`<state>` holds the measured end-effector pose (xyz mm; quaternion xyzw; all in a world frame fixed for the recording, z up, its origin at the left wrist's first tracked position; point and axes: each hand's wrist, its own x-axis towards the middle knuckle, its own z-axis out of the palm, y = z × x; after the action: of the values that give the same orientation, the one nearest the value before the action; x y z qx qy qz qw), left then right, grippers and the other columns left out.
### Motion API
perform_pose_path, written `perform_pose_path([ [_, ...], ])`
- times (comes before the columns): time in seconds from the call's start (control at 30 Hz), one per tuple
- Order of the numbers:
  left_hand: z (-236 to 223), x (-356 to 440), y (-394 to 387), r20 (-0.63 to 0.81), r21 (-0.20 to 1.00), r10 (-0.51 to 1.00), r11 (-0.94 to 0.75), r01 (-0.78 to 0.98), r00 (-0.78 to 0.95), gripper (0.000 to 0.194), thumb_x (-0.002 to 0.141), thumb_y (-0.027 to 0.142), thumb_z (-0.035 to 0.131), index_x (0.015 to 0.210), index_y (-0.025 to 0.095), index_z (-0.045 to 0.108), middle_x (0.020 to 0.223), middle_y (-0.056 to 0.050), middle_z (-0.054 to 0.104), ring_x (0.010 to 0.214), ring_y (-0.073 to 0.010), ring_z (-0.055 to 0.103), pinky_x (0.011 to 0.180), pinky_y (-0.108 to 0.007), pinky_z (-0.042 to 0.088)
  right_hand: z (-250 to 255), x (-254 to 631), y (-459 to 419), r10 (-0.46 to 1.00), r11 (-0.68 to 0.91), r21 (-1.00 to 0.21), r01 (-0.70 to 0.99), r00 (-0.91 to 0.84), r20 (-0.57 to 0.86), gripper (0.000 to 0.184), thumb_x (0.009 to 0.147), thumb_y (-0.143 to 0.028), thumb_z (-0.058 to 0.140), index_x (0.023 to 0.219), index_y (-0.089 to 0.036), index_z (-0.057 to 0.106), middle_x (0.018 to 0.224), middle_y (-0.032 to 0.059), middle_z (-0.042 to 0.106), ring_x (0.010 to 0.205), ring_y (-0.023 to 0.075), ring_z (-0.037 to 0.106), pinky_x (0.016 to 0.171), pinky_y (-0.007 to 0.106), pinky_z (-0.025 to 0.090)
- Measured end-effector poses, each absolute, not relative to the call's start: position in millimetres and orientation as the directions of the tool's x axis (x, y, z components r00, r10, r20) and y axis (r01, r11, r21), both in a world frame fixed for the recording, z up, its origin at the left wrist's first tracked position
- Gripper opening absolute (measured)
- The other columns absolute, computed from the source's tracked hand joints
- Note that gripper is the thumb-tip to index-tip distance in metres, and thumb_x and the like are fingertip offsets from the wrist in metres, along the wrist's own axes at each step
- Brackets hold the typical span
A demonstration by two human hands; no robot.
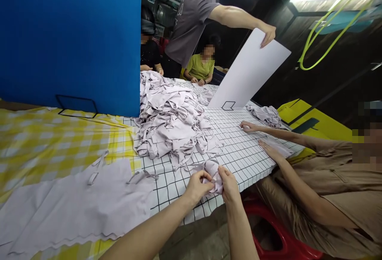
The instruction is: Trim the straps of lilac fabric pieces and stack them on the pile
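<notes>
My left hand (199,186) and my right hand (229,182) pinch a bunched piece of pale lilac fabric (212,170) between them, just above the near edge of the grid-patterned tablecloth (229,140). Both hands are closed on the cloth, fingers curled at its two sides. A thin strap trails from it toward the left. Beyond the hands rises a big heap of the same pale fabric pieces (170,113). Flat garments of this fabric (89,204), with loose straps, lie to the left of my hands.
A blue panel (71,41) stands at left on a yellow checked cloth (71,136). A standing co-worker holds a white board (250,69) upright on the table. Another co-worker in brown sits close at right, hands on fabric, near a red stool (268,228). Two more people sit at the far end.
</notes>
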<state>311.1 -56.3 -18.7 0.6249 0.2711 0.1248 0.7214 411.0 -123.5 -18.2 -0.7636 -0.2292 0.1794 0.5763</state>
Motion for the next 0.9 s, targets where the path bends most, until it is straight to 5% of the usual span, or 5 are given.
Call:
perform_pose_path([
  [0.17,-23,297,-58,-0.273,0.953,0.578,0.053,0.298,0.769,0.022,0.06,0.0,0.054,0.076,0.015,0.056,0.091,-0.003,0.05,0.082,-0.016,0.05,0.076,-0.026,0.041,-38,416,-102,0.573,-0.289,-0.92,0.265,0.818,0.055,0.034,0.062,-0.052,0.062,0.053,-0.02,0.053,0.054,-0.0001,0.052,0.057,0.0172,0.047,0.055,0.029,0.038],
  [0.43,-24,253,-30,-0.062,0.963,0.625,-0.169,0.212,0.778,0.042,0.067,0.005,0.045,0.107,0.018,0.05,0.113,-0.008,0.046,0.095,-0.0178,0.051,0.088,-0.031,0.041,-43,419,-96,0.652,-0.227,-0.929,0.293,0.754,0.078,0.033,0.065,-0.051,0.063,0.058,-0.02,0.055,0.069,0.0024,0.055,0.069,0.0189,0.05,0.065,0.029,0.04],
  [0.63,-24,295,-24,-0.116,0.993,0.566,0.062,0.098,0.816,0.063,0.054,0.012,0.065,0.115,0.016,0.049,0.12,-0.011,0.049,0.107,-0.0241,0.048,0.09,-0.031,0.041,-44,416,-100,0.651,-0.156,-0.963,0.222,0.756,0.069,0.036,0.077,-0.057,0.047,0.067,-0.023,0.042,0.055,-0.0046,0.044,0.05,0.0127,0.042,0.05,0.025,0.039],
  [0.8,-23,311,-32,-0.298,0.819,0.37,0.573,0.037,0.88,0.039,0.06,0.015,0.062,0.098,0.015,0.052,0.091,-0.006,0.06,0.084,-0.0177,0.058,0.074,-0.029,0.049,-37,418,-99,0.658,-0.164,-0.944,0.287,0.744,0.112,0.036,0.081,-0.057,0.042,0.07,-0.023,0.042,0.056,-0.005,0.042,0.05,0.0124,0.041,0.049,0.025,0.039],
  [0.9,-24,300,-28,-0.394,0.747,0.317,0.658,0.1,0.863,0.03,0.063,0.014,0.059,0.091,0.014,0.051,0.08,-0.004,0.059,0.067,-0.0128,0.059,0.064,-0.026,0.049,-41,419,-92,0.695,-0.219,-0.902,0.372,0.708,0.124,0.036,0.076,-0.056,0.049,0.066,-0.022,0.049,0.058,-0.0022,0.048,0.055,0.0148,0.045,0.054,0.027,0.04],
])
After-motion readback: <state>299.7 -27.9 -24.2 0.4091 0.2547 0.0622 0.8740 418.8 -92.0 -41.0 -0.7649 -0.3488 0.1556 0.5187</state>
